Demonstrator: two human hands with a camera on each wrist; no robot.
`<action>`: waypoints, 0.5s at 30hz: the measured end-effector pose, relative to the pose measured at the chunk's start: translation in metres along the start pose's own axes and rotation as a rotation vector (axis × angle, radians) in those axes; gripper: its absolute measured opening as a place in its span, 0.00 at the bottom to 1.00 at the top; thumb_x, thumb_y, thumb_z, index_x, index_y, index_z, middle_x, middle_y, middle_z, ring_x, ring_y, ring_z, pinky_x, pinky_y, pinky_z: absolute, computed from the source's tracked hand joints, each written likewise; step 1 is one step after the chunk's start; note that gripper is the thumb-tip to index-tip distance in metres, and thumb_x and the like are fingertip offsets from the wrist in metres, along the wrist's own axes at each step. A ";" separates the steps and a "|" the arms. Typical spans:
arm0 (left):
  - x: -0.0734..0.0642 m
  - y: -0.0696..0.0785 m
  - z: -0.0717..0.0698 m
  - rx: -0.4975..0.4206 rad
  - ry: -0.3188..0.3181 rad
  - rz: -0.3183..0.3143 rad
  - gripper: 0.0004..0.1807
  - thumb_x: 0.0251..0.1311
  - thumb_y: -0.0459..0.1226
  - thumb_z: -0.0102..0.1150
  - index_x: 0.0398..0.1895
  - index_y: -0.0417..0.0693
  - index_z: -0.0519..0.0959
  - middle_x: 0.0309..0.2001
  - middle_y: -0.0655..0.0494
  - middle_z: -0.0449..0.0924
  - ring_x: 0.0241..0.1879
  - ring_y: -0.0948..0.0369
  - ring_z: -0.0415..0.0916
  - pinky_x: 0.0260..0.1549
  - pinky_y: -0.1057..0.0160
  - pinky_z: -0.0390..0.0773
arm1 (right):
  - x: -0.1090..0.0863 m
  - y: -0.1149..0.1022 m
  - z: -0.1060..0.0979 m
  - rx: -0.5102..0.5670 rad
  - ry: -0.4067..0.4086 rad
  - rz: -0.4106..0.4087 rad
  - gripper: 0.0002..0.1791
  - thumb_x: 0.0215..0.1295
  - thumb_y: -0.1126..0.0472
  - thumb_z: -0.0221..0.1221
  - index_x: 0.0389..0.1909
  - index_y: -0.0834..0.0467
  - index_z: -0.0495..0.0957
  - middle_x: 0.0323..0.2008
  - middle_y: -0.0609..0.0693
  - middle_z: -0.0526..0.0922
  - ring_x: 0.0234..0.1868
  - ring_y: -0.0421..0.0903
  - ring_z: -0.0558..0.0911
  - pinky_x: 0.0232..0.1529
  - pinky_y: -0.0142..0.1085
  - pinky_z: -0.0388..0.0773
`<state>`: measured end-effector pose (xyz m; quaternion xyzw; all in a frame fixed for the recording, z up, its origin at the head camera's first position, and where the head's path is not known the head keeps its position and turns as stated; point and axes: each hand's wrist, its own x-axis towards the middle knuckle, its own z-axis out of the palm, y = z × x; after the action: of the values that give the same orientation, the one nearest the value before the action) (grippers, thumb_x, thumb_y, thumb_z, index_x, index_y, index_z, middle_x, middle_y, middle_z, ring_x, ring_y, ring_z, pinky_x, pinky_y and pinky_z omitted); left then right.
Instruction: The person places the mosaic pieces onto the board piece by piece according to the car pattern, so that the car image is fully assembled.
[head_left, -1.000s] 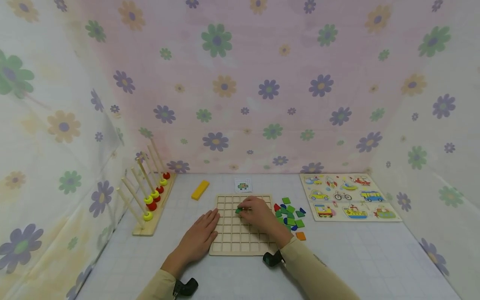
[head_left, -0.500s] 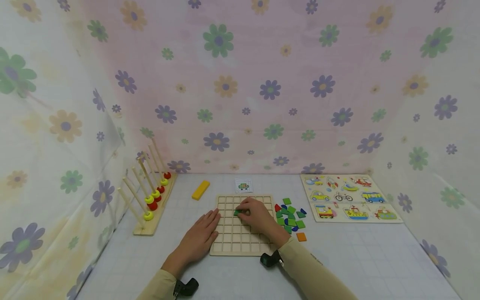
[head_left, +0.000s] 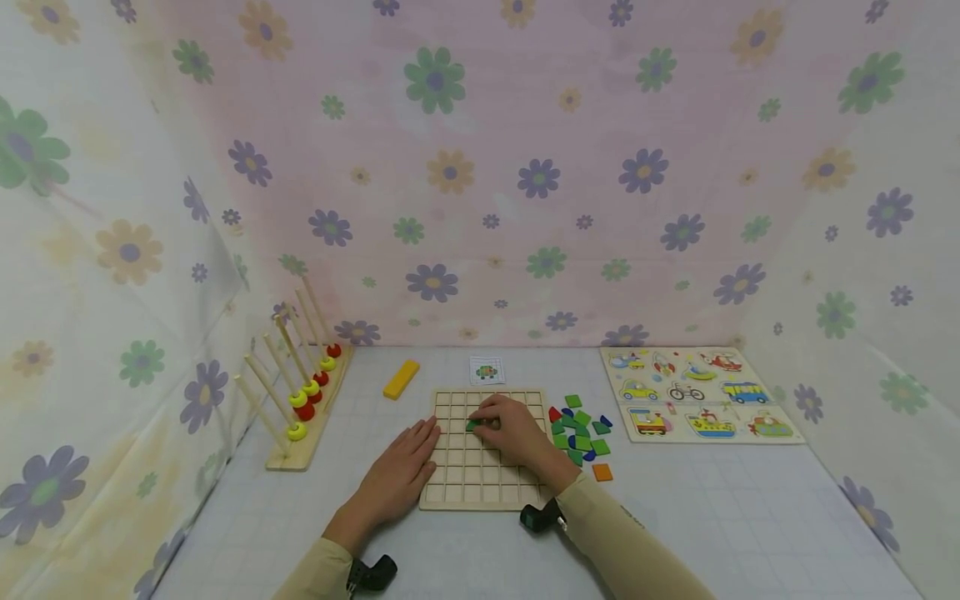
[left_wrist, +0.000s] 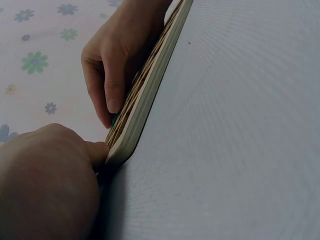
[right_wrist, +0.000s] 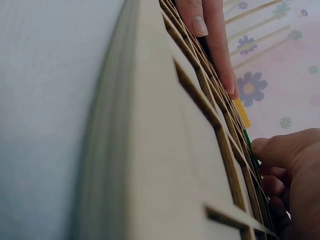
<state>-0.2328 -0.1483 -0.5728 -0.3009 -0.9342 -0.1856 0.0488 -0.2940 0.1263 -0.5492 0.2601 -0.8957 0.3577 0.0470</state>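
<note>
A pale wooden grid board (head_left: 480,505) lies flat on the table in front of me in the head view. My right hand (head_left: 517,435) reaches over the board and pinches a small green tile (head_left: 472,425) at the cells left of its middle. The tile's exact shape is mostly hidden by the fingers. Along the board's left edge rests my left hand (head_left: 397,468), its fingers extended and touching the rim. Right of the board lies a loose pile of green, blue and red tiles (head_left: 582,443), with an orange square tile (head_left: 602,472) just nearer to me.
A wooden peg stand (head_left: 307,442) with red and yellow beads stands at the left. Behind the board lie a yellow bar (head_left: 401,379) and a small picture card (head_left: 487,371). A vehicle picture puzzle (head_left: 705,408) lies at the back right, near the flowered cloth walls.
My right hand, pinching the green tile, has shifted slightly left and toward me over the board, then stayed nearly still. The left hand keeps its place at the board's edge.
</note>
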 end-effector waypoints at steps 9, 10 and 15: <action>0.001 0.001 -0.002 0.002 0.001 -0.005 0.34 0.85 0.45 0.49 0.86 0.40 0.59 0.87 0.48 0.52 0.85 0.50 0.49 0.82 0.47 0.53 | 0.002 -0.001 0.000 -0.003 0.012 0.005 0.07 0.72 0.61 0.72 0.48 0.52 0.93 0.50 0.45 0.84 0.50 0.46 0.84 0.52 0.45 0.85; 0.001 0.001 -0.003 0.001 0.012 0.000 0.34 0.85 0.44 0.50 0.85 0.39 0.60 0.86 0.47 0.54 0.85 0.49 0.51 0.81 0.46 0.54 | 0.002 -0.001 0.000 -0.002 0.014 0.003 0.07 0.72 0.61 0.72 0.48 0.52 0.93 0.50 0.45 0.84 0.50 0.46 0.84 0.52 0.45 0.85; 0.000 0.004 -0.004 0.005 0.027 0.011 0.33 0.84 0.42 0.52 0.84 0.37 0.63 0.85 0.44 0.57 0.83 0.46 0.54 0.80 0.44 0.57 | -0.002 -0.001 -0.003 0.006 0.025 0.003 0.11 0.72 0.59 0.72 0.52 0.53 0.92 0.51 0.44 0.85 0.48 0.44 0.84 0.49 0.43 0.85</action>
<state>-0.2303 -0.1468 -0.5679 -0.3032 -0.9323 -0.1869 0.0630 -0.2915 0.1283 -0.5468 0.2543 -0.8943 0.3637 0.0567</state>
